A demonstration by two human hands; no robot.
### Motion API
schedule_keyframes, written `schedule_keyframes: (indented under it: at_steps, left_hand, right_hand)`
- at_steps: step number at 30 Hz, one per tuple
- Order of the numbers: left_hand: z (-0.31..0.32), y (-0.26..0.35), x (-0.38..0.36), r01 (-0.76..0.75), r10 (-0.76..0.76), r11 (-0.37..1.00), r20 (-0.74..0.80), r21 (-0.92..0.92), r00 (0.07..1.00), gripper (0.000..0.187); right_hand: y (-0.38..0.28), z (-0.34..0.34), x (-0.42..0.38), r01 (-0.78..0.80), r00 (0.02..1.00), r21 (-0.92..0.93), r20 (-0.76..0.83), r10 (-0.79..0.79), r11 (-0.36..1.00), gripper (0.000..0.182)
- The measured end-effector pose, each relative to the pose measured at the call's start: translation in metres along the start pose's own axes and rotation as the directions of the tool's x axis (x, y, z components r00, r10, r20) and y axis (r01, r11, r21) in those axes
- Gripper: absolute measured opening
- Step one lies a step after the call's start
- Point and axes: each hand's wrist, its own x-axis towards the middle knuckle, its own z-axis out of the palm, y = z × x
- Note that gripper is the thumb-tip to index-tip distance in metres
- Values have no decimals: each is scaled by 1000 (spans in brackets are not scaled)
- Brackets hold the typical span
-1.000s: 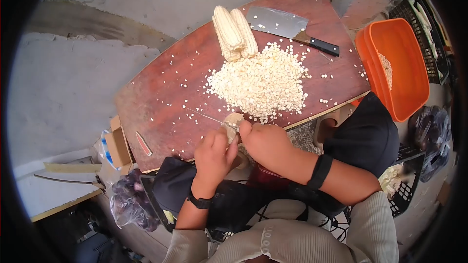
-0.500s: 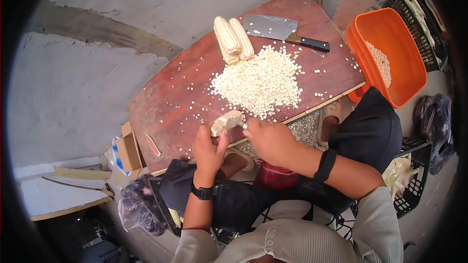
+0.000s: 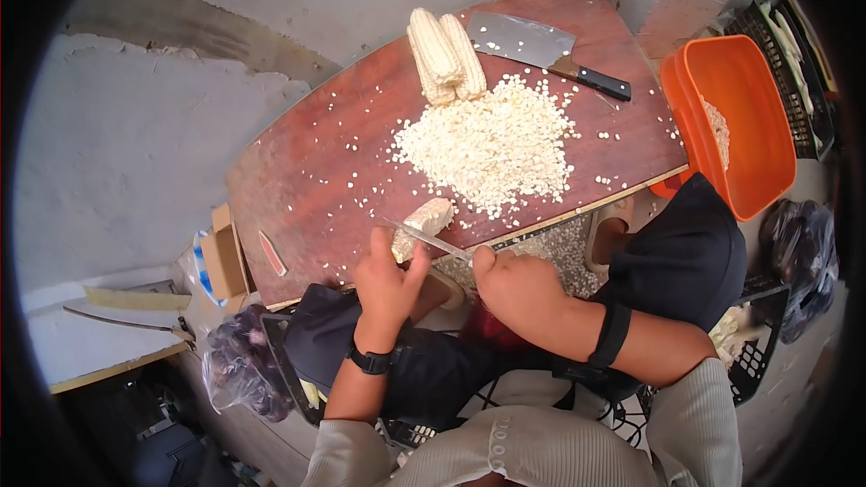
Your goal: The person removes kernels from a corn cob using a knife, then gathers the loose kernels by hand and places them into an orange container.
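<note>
My left hand [image 3: 388, 280] grips the lower end of a white corn cob [image 3: 430, 216] at the near edge of the red-brown table [image 3: 325, 162]. In my right hand [image 3: 519, 284] is a thin knife [image 3: 439, 243], its blade lying across the cob just above my left fingers. Beyond the cob spreads a heap of loose white kernels [image 3: 496, 144]. Several whole cobs [image 3: 442, 54] lie stacked behind the heap. A cleaver [image 3: 532, 43] with a black handle rests beside them, kernels stuck on its blade.
An orange tub [image 3: 744, 117] holding some kernels stands right of the table. A small red-and-white object [image 3: 271, 253] lies at the table's left end, near a cardboard box [image 3: 223, 257]. Black crates and plastic bags flank my legs.
The knife blade, hardly visible before, now lies across the cob and points left. My right hand has shifted slightly right and down. The whole camera view has shifted a little.
</note>
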Motion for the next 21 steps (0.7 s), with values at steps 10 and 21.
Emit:
schedule_keyframes:
  at_steps: [10, 21]
  left_hand:
    - [-3, -3, 10, 5, -5, 999, -4, 35, 1000, 31]
    - [-1, 6, 10, -92, 91, 995, 26, 35, 996, 33]
  right_hand:
    - [-6, 11, 25, 13, 1000, -79, -26, -16, 997, 10]
    - [-7, 28, 69, 65, 996, -8, -61, -66, 998, 15]
